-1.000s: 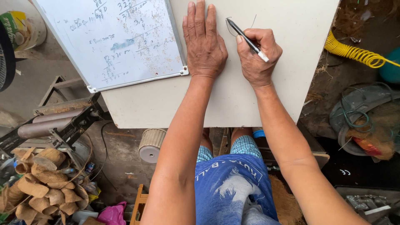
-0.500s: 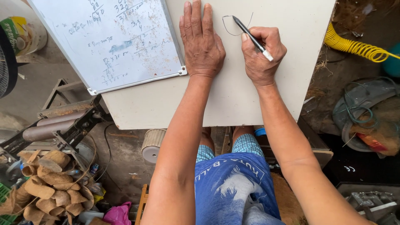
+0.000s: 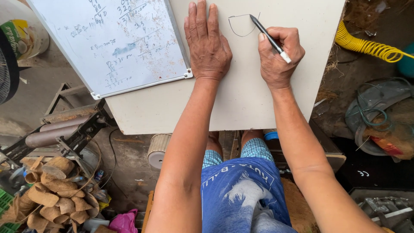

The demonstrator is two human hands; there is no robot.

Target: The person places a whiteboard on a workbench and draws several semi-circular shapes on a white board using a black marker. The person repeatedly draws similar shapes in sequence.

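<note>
A pale beige board (image 3: 241, 99) lies flat in front of me. My left hand (image 3: 207, 43) rests palm down on it, fingers together, pressing it in place. My right hand (image 3: 278, 54) grips a black pen (image 3: 267, 36) with a white end, its tip touching the board beside a thin curved pencil-like line (image 3: 239, 26) drawn near the far edge.
A white marker board (image 3: 116, 43) with handwriting lies on the left of the beige board. A yellow coiled hose (image 3: 366, 45) sits right. Brown husk cups (image 3: 51, 194) pile at lower left beside a metal roller machine (image 3: 56, 133). A fan (image 3: 8, 69) is at far left.
My right hand has moved the pen along the board, and the curved line near its tip has grown into a longer loop. My left hand stays flat.
</note>
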